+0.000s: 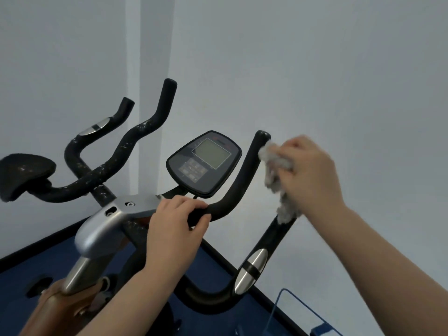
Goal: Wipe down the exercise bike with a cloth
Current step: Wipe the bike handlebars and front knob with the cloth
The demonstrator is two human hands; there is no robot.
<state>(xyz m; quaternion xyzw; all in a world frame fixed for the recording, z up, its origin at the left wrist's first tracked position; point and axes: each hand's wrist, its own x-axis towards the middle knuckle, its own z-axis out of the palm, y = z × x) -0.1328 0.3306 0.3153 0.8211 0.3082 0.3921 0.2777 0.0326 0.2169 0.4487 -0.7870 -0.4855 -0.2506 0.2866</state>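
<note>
1. Head view, looking down over the exercise bike [116,214]: its black handlebars branch out from a silver clamp [114,214], and a dark console [204,161] with a grey screen stands tilted between the inner bars.
2. The left hand [174,229] grips the black inner right handlebar [232,185] at its lower bend, fingers curled over the top and thumb underneath.
3. The right hand [310,173] holds a bunched grey cloth [276,175], its fingers curled around it; hand and cloth are blurred.
4. The cloth's upper part touches the raised tip of that same handlebar, and its loose end hangs down onto the outer right handlebar [274,241], which carries a silver sensor plate [252,270].
5. At the far left sits a black pad [21,173], beside two more bars flecked with pale marks.
6. Behind is a pale wall [315,57]; below, a blue floor [36,267] with a dark skirting strip, and a blue wire frame [291,304] at the lower right.
</note>
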